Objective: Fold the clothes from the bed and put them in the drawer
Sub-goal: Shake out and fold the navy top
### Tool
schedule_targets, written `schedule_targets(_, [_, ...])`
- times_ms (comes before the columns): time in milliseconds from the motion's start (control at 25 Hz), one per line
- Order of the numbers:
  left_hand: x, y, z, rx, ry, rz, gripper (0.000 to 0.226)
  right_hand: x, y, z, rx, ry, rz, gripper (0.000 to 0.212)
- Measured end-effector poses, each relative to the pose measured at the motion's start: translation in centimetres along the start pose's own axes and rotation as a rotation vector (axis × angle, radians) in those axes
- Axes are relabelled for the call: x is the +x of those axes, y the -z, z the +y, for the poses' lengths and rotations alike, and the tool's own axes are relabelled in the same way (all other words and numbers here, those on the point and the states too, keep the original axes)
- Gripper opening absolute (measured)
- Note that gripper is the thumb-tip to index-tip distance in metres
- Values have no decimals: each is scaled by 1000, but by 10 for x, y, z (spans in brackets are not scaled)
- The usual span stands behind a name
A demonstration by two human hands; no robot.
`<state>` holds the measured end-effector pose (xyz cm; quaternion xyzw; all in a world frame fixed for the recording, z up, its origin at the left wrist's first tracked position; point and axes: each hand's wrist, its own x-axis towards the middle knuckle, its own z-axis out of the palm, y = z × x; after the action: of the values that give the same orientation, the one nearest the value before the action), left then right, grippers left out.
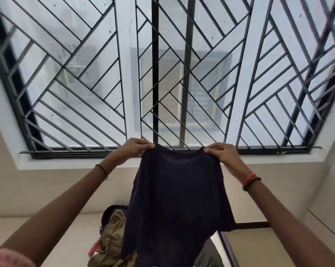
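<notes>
A dark navy T-shirt (174, 199) hangs in the air in front of the window, held up by its two top corners. My left hand (133, 148) pinches the left corner and my right hand (221, 153) pinches the right corner. The shirt falls straight down and hides part of what lies below it. Under it on the pale bed (66, 237) lies a heap of clothes, with an olive-green garment (112, 239) on top, a dark one behind it and a red-and-white edge at its left. No drawer is in view.
A large window with a black diagonal metal grille (162, 74) fills the upper view, with a white sill (85, 163) below. A dark bed frame edge (228, 245) runs along the right, beside a beige surface (268, 245).
</notes>
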<state>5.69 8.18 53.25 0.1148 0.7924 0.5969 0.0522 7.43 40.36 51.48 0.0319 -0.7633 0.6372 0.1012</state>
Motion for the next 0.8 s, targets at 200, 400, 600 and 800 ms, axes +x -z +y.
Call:
schedule_targets(200, [8, -42, -26, -144, 30, 38, 23, -5, -57, 22, -49, 37, 147, 11])
schedule_targets(400, [0, -81, -23, -248, -62, 28, 10, -9, -89, 18, 21, 75, 115, 8])
schedule_targets(600, [1, -91, -24, -295, -70, 74, 14, -13, -96, 7, 43, 107, 116, 8])
schedule_targets(800, [1, -92, -22, -288, -106, 27, 12, -13, -93, 9, 17, 97, 36, 13])
